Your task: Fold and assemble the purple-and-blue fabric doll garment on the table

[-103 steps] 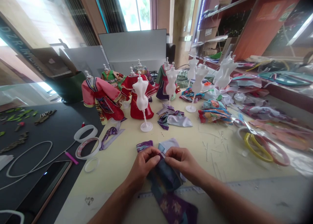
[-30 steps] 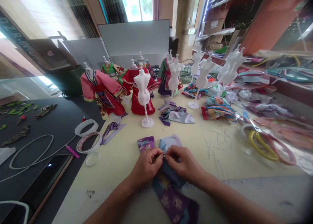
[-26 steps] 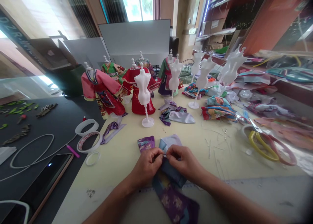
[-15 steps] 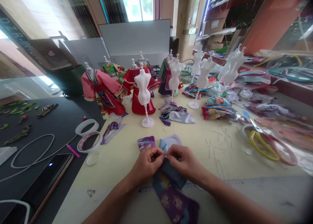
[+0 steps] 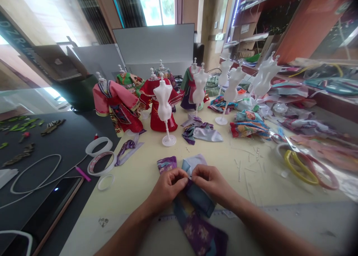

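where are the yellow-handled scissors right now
In the head view, the yellow-handled scissors lie toward the right side of the pale work surface, right of the right hand and beside the peach cloth.

A single head-worn camera looks forward and down across the nearby table point(image 5: 131, 189) toward the far window point(image 5: 151, 6).

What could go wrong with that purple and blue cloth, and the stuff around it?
The left hand and right hand pinch the purple and blue cloth in a small spot, so it might slip from their fingertips.
The bare white mannequin in front of them stands on a thin stem, so a bump might tip it over.
The little beaded strip lies loose to the right, so a sweeping arm might brush it away.
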Action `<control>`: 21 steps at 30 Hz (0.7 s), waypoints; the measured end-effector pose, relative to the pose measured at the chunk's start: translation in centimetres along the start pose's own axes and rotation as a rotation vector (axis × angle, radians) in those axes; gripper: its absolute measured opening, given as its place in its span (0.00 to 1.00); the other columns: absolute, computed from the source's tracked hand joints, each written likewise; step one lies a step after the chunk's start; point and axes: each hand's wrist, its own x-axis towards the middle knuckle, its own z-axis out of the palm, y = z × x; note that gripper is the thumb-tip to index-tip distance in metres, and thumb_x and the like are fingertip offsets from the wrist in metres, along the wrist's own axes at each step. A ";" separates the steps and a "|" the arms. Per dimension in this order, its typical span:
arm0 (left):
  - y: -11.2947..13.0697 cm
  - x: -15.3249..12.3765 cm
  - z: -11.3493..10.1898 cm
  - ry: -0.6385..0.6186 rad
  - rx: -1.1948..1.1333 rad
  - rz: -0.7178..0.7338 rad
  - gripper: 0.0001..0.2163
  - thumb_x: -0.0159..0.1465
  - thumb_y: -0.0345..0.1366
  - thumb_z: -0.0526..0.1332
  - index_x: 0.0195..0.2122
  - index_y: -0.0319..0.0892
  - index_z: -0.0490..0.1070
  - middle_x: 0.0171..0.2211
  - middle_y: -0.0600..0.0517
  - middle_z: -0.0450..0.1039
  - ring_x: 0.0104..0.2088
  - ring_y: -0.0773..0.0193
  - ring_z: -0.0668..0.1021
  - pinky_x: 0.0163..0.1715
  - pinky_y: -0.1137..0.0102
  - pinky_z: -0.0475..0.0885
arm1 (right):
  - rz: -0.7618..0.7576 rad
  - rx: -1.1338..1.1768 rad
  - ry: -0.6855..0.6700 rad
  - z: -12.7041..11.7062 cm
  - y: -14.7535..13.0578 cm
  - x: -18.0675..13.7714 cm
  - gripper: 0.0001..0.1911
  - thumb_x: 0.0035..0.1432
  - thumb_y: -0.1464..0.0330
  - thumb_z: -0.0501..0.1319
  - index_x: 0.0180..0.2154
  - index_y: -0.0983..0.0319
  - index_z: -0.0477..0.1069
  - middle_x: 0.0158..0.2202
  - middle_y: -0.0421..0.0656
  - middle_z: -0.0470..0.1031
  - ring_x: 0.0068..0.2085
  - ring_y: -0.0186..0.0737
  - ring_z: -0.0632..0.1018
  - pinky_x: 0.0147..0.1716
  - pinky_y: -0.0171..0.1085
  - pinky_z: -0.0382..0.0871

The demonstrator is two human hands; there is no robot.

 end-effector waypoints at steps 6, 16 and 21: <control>0.0 0.1 0.0 0.051 0.004 0.014 0.07 0.59 0.36 0.57 0.28 0.38 0.68 0.23 0.55 0.64 0.26 0.69 0.66 0.26 0.76 0.61 | -0.095 -0.156 0.086 0.3 0.0 -0.4 0.04 0.53 0.71 0.56 0.27 0.63 0.65 0.24 0.38 0.67 0.27 0.33 0.68 0.26 0.32 0.61; -0.2 0.1 0.2 0.099 0.184 0.107 0.08 0.60 0.37 0.56 0.29 0.38 0.69 0.24 0.54 0.67 0.26 0.67 0.69 0.26 0.75 0.64 | -0.302 -0.528 0.141 0.8 0.0 -1.3 0.07 0.55 0.74 0.53 0.26 0.62 0.66 0.23 0.40 0.68 0.24 0.33 0.67 0.24 0.32 0.58; 0.0 -0.2 0.7 0.132 0.338 0.186 0.09 0.61 0.37 0.55 0.29 0.39 0.70 0.25 0.51 0.72 0.28 0.64 0.72 0.28 0.73 0.66 | -0.269 -0.530 0.099 0.6 0.2 -1.1 0.07 0.54 0.75 0.53 0.28 0.63 0.68 0.24 0.41 0.71 0.26 0.34 0.70 0.26 0.32 0.59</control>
